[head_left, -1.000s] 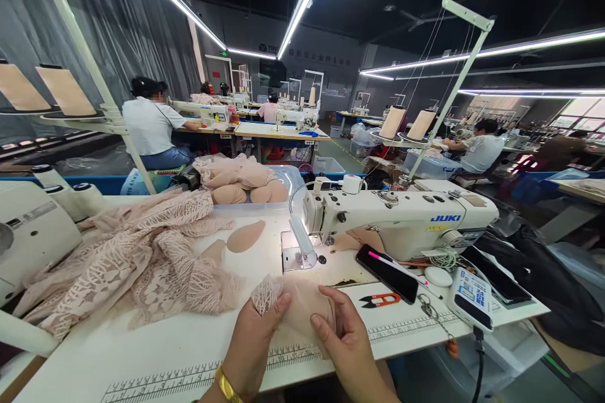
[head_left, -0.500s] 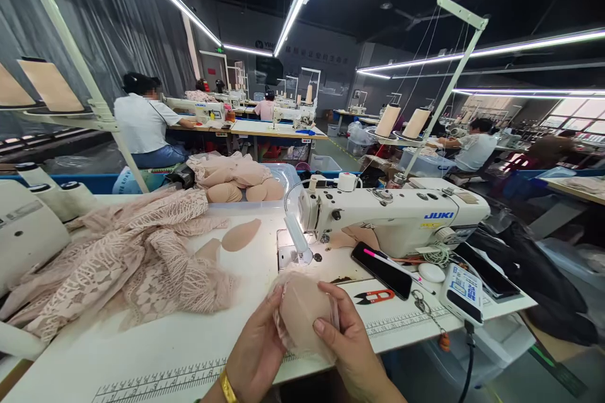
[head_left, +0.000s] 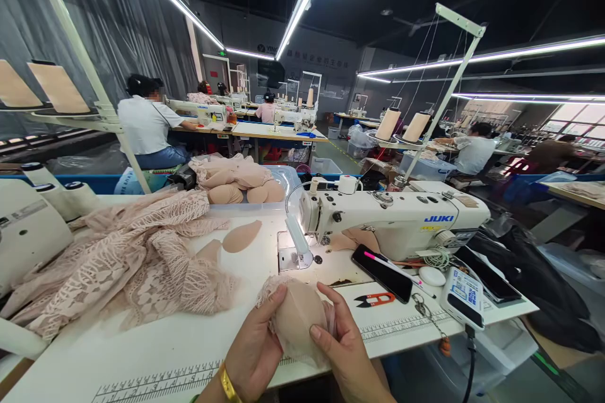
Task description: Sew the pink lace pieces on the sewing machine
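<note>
Between my two hands is a beige bra cup (head_left: 300,315) with thin lace fabric round its edge, held just in front of the sewing machine (head_left: 378,214). My left hand (head_left: 258,343) grips its left side, thumb on top, with the lace bunched under the thumb. On the right side my right hand (head_left: 343,340) pinches the cup, thumb on its face and fingers behind the edge. A loose flat beige cup piece (head_left: 241,236) lies on the table beyond my left hand. Beside it spreads a heap of pink-beige lace fabric (head_left: 161,264).
Orange thread snips (head_left: 375,300), a black phone (head_left: 382,272) and a white power bank (head_left: 463,296) lie to the right. Behind the table a clear bin (head_left: 278,182) holds more cups. Thread cones (head_left: 388,124) stand on a rack. A co-worker in white (head_left: 149,119) sits at the left.
The cup has turned a little in my hands, so more of its smooth face and the lace at its left edge show. Both hands still hold it near the same spot.
</note>
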`<state>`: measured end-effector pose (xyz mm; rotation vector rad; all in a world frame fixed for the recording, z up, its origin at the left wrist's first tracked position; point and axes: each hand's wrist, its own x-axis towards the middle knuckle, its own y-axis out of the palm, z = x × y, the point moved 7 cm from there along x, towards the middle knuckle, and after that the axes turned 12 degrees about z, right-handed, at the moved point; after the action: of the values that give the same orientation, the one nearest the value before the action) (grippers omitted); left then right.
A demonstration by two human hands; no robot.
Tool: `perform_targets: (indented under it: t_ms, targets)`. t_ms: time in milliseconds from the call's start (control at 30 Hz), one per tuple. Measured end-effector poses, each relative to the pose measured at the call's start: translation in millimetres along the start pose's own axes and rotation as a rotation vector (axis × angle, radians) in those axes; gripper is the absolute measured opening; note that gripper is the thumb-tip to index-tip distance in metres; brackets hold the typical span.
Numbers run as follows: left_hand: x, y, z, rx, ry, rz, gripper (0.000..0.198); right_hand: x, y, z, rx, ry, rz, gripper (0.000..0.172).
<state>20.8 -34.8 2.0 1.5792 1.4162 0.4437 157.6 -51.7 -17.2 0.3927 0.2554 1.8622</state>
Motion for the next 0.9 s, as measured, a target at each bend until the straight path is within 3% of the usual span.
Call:
perform_targets:
  t_ms: [300,433,600,700,800,867,900]
  targets:
    - [0.1,2.7,-2.6,0.03,0.006,0.02,0.018,4.7,-2.6,0.2,0.0,0.006,0.008,0.077]
    - [3.5,4.4,-2.4,0.083,-0.014,0.033,0.028,5.6,-4.2,2.6,-0.066,0.02,0.014,0.075]
    - [7.3,9.2,-21.9,0.176,0.019,0.123,0.033,6.7,-9.7,3.5,-0.14,0.062,0.171,0.094]
    - [4.0,25.8,-42.2,0.459,0.003,0.37,0.04,18.0,-21.1,19.5,-0.377,0.048,0.248,0.089]
    - [1.0,52.9,-53.8,1.064,0.029,0.755,0.029,45.6,-23.4,53.0,-0.87,-0.211,0.329,0.054]
    - [6.8,63.9,-52.8,1.51,0.109,0.985,0.024,66.7,-14.1,60.1,-1.205,-0.383,0.502,0.026]
    - [13.9,65.4,-51.6,1.687,0.166,1.059,0.027,77.9,-12.5,58.6,-1.345,-0.432,0.559,0.025]
